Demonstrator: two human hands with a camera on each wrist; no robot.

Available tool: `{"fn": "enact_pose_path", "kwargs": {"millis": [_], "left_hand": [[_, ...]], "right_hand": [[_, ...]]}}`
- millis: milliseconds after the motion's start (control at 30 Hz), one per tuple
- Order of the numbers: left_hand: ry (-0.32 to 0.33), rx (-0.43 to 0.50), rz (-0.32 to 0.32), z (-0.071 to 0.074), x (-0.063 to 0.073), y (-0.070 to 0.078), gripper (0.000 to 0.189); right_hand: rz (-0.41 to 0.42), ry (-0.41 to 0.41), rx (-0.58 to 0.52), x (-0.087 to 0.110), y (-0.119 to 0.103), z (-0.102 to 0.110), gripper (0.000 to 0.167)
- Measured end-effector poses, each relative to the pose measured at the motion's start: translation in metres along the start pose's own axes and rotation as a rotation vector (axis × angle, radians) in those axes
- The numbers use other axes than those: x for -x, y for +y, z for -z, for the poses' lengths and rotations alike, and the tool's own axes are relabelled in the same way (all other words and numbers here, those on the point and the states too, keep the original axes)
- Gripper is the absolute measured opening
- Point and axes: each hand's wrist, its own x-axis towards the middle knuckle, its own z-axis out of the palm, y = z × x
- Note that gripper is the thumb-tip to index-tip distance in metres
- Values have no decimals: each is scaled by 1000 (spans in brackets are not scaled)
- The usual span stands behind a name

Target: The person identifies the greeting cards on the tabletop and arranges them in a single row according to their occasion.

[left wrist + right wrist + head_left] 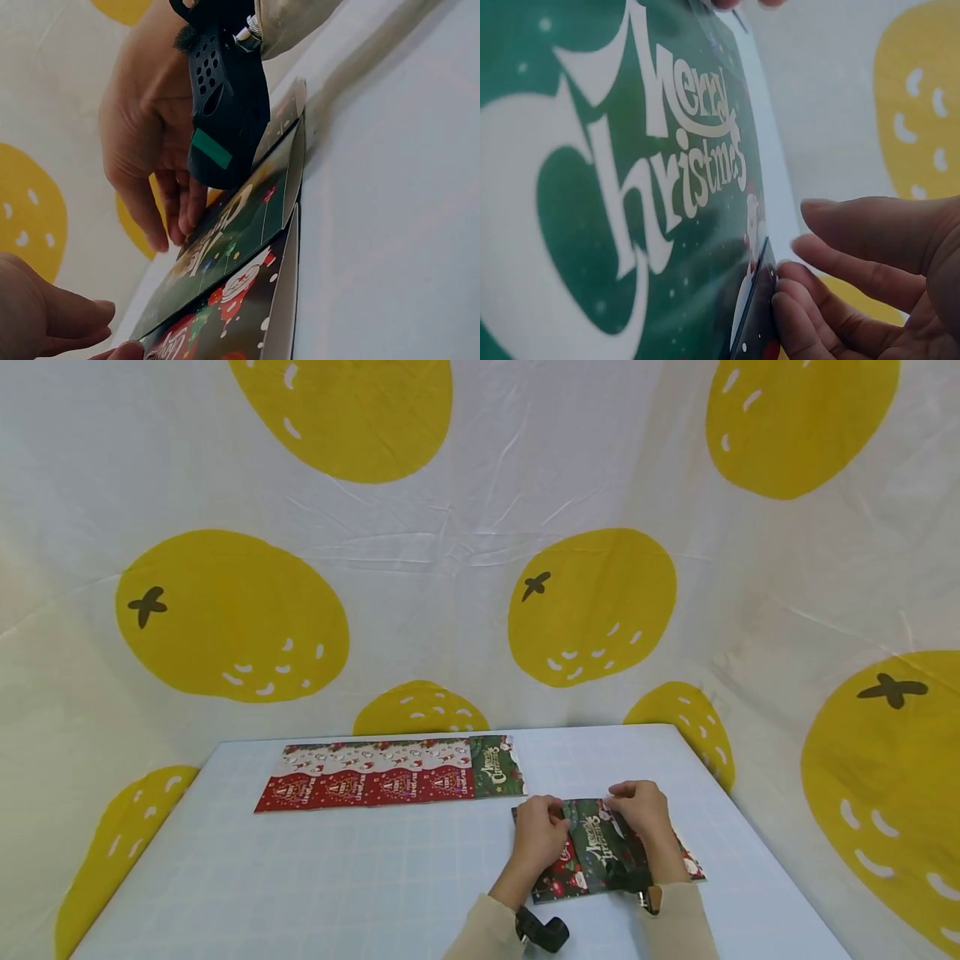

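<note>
A green Christmas card (596,847) with pale "Merry Christmas" lettering lies on the table, between a red Christmas card (564,875) on its left and a dark, partly hidden card (691,863) on its right. My left hand (538,837) bends over the red card, fingertips close to the seam with the green one. In the left wrist view, its thumb and fingers (56,315) stand apart by the cards' far edge. At the green card's upper right is my right hand (643,812). Its fingertips (787,300) meet the dark card's corner, thumb raised off it.
A row of several red-and-white Christmas cards (375,774) lies farther back to the left, with a green card (497,767) at its right end. The pale table (337,885) reaches back to a white cloth (465,635) printed with yellow fruit.
</note>
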Motion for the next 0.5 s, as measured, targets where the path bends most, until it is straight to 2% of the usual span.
{"fn": "enact_pose_path", "kwargs": {"millis": [200,500], "left_hand": [[-17,7,9,-2,0,-1,20],[-57,66,63,-2,-1,-1,21]], "right_hand": [[5,5,-24,-2,6,-3,31],[-31,-17,-32,-2,6,-4,32]]}}
